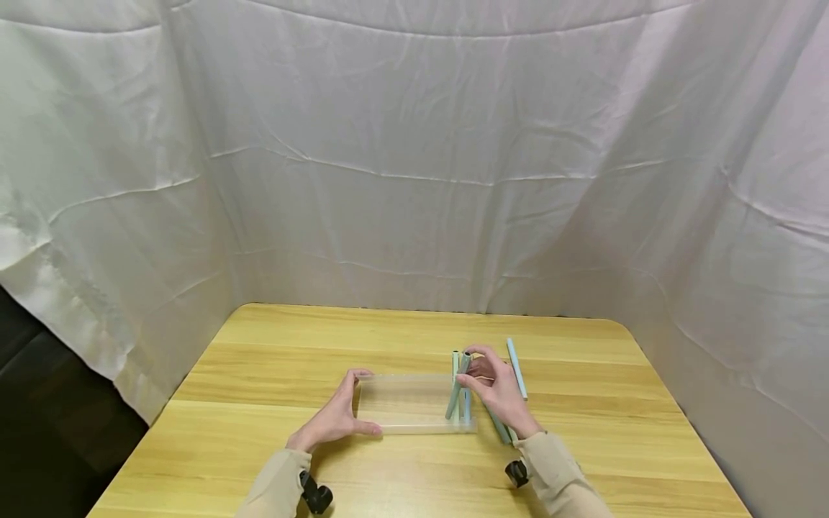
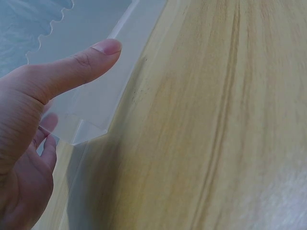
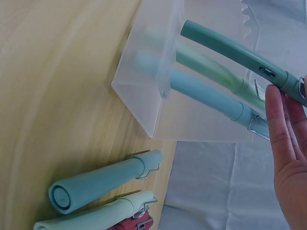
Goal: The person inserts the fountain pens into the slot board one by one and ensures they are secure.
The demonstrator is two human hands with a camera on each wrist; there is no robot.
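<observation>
My left hand (image 1: 333, 419) grips the left end of a clear frosted pen stand (image 1: 401, 403), thumb along its front edge and fingers behind. In the left wrist view, the stand (image 2: 93, 105) shows a scalloped edge. At its right end my right hand (image 1: 497, 392) pinches a dark green pen (image 3: 225, 48) near its wire clip, tilted over the stand. Beside that pen, a light green pen (image 3: 211, 67) and a light blue pen (image 3: 206, 96) lean in the stand, seen partly through its frosted wall.
Right of the stand, a blue-green pen (image 3: 105, 182), a pale green pen (image 3: 103, 214) and a partly hidden red item (image 3: 132, 224) lie on the wooden table (image 1: 272, 410). Farther back lies a light blue pen (image 1: 517, 368). Pale curtains (image 1: 388, 216) hang around the table.
</observation>
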